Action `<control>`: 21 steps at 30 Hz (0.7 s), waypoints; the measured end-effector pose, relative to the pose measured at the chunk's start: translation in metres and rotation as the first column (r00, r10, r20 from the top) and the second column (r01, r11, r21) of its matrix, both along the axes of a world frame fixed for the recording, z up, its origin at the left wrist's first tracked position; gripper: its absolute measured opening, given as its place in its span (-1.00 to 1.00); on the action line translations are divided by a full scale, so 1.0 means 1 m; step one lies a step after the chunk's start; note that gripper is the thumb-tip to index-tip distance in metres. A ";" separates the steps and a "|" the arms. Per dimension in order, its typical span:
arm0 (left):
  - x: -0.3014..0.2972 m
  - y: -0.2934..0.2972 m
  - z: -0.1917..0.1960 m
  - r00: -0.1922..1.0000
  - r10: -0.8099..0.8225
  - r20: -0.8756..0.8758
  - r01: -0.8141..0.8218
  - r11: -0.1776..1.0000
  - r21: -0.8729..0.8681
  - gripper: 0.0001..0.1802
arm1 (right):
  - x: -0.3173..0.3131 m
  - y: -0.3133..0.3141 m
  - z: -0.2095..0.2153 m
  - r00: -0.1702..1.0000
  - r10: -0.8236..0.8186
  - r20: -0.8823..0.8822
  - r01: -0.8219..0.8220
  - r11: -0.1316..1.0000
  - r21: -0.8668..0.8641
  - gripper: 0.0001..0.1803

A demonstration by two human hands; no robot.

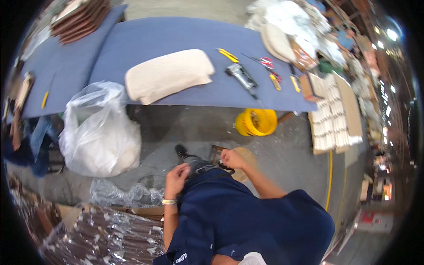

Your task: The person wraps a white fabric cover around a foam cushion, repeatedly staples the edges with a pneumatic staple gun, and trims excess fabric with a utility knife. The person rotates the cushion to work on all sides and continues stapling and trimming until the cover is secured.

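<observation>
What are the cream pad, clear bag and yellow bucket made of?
Cream pad: probably fabric, matte; the surface looks finely textured, filling hidden.
Clear bag: thin plastic film, glossy; it's see-through, creased and catches bright highlights.
Yellow bucket: likely moulded plastic, smooth; the colour is even, though painted metal can't be ruled out.

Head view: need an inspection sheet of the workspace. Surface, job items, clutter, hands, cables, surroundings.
Surface: blue-topped table.
Job items: cream fabric piece lies on it; to its right, yellow cutter, grey handheld tool, red-handled scissors.
Clutter: bulging clear bag at the table's near edge; crumpled plastic below.
Hands: left hand and right hand near the lap, apart, off the fabric; grip unclear.
Cables: possible thin line at the grey tool's near end; too blurred to confirm.
Surroundings: yellow bucket, plastic-wrapped brown stack, person at far left.
</observation>
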State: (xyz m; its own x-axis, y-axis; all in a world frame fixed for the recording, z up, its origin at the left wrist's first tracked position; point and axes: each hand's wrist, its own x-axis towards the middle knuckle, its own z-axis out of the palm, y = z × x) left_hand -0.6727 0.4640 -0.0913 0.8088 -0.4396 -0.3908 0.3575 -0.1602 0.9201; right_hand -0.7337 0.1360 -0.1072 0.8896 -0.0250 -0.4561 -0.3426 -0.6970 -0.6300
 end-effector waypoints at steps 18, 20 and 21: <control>-0.031 0.141 -0.049 0.817 0.560 -0.142 -0.543 0.828 0.141 -0.59 | -0.156 -0.032 -0.207 0.967 -0.239 0.089 0.246 0.966 -0.081 -0.58; -0.003 0.108 -0.046 0.863 0.495 -0.102 -0.485 0.868 0.109 -0.58 | -0.138 -0.050 -0.166 0.956 -0.228 -0.185 0.242 0.969 0.054 -0.63; 0.006 0.094 -0.048 0.879 0.468 -0.087 -0.463 0.884 0.070 -0.57 | -0.123 -0.066 -0.149 0.927 -0.207 -0.312 0.232 0.971 0.047 -0.68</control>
State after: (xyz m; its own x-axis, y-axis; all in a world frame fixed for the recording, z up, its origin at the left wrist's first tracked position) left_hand -0.6667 0.5577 -0.1395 0.8720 -0.0017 -0.4895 0.4895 0.0065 0.8720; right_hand -0.8570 0.0702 -0.2563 0.6855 -0.1552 -0.7113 -0.6643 -0.5332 -0.5239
